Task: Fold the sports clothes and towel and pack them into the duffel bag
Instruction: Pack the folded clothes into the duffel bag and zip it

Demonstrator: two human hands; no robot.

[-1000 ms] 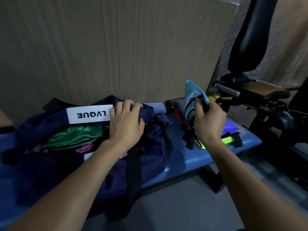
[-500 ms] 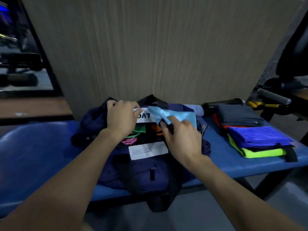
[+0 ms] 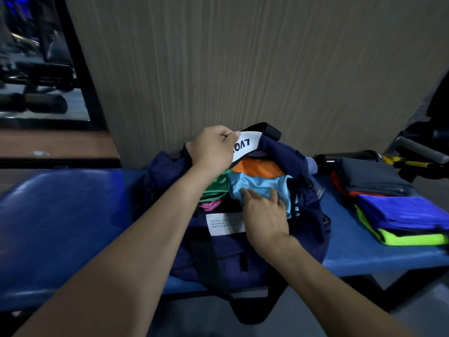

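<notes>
The navy duffel bag (image 3: 255,244) sits open mid-bench, against the back edge of the blue bench (image 3: 60,215). The left hand (image 3: 211,148) grips the bag's white-labelled flap (image 3: 246,145), holding it up. The right hand (image 3: 263,212), fingers extended, presses a light-blue garment (image 3: 257,186) into the opening beside an orange garment (image 3: 255,167). Folded clothes (image 3: 398,212) are stacked toward the bench's right end.

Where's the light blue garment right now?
Head view, centre: the light blue garment lies in the open duffel bag, under the right hand, just before the orange garment.
</notes>
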